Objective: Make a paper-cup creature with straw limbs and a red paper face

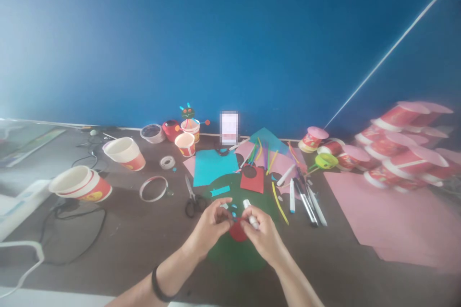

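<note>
Centrally, one red paper disc [237, 232], over green paper [234, 256] on the near tabletop [122, 259]; left hand [212, 223], fingers curled at the disc's far left edge, grip on it not discernible; right hand [265, 231], clasped around a white tube [253, 221], fingertips at the disc's far right edge; farther off, one red sheet [252, 183] with a round cutout; left, black-handled scissors [191, 196]; right, several markers [292, 195].

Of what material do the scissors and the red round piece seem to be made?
Scissors: smooth, pale-grey blades, seemingly metal; dark looped handles, probably plastic. Red round piece: flat, matte, evenly coloured, likely paper or card.
</note>
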{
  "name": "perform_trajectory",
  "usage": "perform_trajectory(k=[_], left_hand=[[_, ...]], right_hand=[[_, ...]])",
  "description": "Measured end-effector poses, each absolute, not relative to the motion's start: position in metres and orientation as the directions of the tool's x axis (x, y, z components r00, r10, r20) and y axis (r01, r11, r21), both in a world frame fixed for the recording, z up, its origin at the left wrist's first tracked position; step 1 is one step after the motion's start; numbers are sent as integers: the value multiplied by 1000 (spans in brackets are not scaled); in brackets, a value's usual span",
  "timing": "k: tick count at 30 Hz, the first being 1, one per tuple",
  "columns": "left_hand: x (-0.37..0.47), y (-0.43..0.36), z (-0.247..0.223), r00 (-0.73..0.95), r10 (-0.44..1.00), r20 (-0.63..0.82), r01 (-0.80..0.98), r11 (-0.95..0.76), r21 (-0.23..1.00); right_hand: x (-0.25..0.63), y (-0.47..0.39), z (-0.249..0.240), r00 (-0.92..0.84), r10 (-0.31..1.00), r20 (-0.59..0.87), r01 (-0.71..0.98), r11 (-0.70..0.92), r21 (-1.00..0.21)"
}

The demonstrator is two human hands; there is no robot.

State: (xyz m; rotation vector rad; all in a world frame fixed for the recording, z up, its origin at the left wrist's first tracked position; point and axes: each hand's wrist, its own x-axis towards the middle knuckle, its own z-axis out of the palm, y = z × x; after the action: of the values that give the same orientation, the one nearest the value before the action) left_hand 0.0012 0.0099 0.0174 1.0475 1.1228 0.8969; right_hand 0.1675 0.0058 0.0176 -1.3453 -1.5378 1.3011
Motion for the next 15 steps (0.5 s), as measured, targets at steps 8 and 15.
perform_trajectory(k=[8,15], left_hand=[[0,9,14,232,935,-267,-7,276,961],[1,6,14,231,938,-257,145,228,963]], right_hand=[[172,8,27,-281,954,-106,372,7,-928],[167,11,27,-335,937,-102,384,37,-923]])
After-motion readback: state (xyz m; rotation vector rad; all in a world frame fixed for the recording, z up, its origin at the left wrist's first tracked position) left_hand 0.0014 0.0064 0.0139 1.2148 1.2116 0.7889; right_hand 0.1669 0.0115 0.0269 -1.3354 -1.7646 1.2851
